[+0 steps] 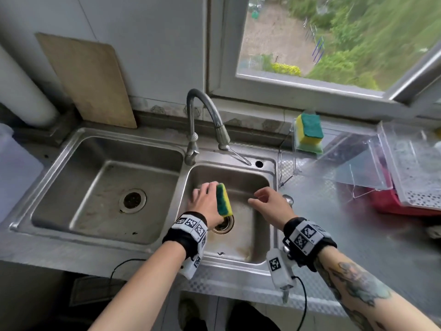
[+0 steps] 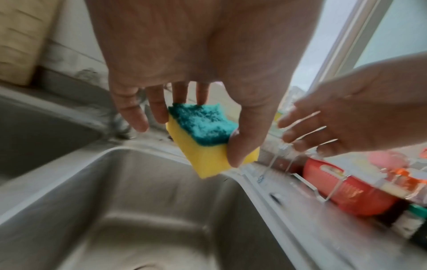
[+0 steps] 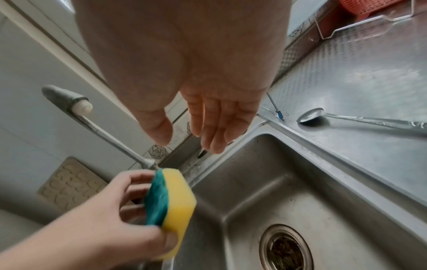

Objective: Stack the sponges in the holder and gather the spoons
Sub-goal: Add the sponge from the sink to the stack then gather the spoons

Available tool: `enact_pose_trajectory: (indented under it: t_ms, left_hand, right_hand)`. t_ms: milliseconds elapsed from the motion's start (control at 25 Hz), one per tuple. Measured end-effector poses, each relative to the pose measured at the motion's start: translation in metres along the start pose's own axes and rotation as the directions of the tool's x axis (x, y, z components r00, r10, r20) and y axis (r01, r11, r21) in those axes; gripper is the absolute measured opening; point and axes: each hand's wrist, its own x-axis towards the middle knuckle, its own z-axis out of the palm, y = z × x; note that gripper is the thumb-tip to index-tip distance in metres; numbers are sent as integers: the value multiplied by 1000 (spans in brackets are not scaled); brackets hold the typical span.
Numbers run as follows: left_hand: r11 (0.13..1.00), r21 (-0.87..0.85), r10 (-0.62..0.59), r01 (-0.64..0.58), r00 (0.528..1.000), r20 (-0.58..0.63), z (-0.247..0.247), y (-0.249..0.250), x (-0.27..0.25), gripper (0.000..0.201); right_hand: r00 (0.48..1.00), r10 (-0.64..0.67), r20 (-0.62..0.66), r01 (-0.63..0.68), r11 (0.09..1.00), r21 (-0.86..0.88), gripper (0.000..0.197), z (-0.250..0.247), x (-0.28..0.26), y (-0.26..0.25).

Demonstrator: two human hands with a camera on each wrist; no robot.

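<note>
While the yellow-and-green scouring sponge (image 1: pixel 224 200) is pinched on edge between the thumb and fingers of the left hand (image 1: pixel 205 202) above the right basin of the double sink (image 1: pixel 272 187), the right hand (image 1: pixel 270 205) is kept empty beside it, fingers loosely extended. Two more sponges (image 1: pixel 309 133) are already stacked in the clear holder (image 1: pixel 297 161) at the counter's back edge. A metal spoon (image 3: pixel 360 119) lies on the counter just beside the sink's right rim. The sponge is judged light, soft and possibly wet; it is best gripped across its broad faces, gently, so that it is not squashed out of shape.
</note>
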Motion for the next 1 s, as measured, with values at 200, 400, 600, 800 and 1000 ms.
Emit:
enact_pose_trajectory:
  t_ms: [200, 400, 600, 800, 1000]
  left_hand:
    - [980, -11, 198, -199, 979, -42, -10, 97, 18, 82]
    - [947, 11, 320, -321, 940, -121, -16, 157, 38, 81]
    - [885, -132, 400, -447, 874, -275, -22, 196, 52, 85]
    - [908, -236, 272, -347, 914, -301, -23, 219, 74, 78]
    - [953, -186, 190, -238, 951, -244, -10, 222, 86, 71]
  right_hand:
    - [998, -60, -32, 64, 991, 117, 37, -40, 11, 0]
    - [995, -47, -94, 64, 981, 184, 40, -100, 32, 13]
    - [984, -68, -164, 105, 969, 226, 30, -149, 56, 9]
    - [948, 63, -313, 53, 936, 347, 31, -205, 110, 2]
    - [958, 83, -273, 16, 939, 343, 30, -237, 161, 7]
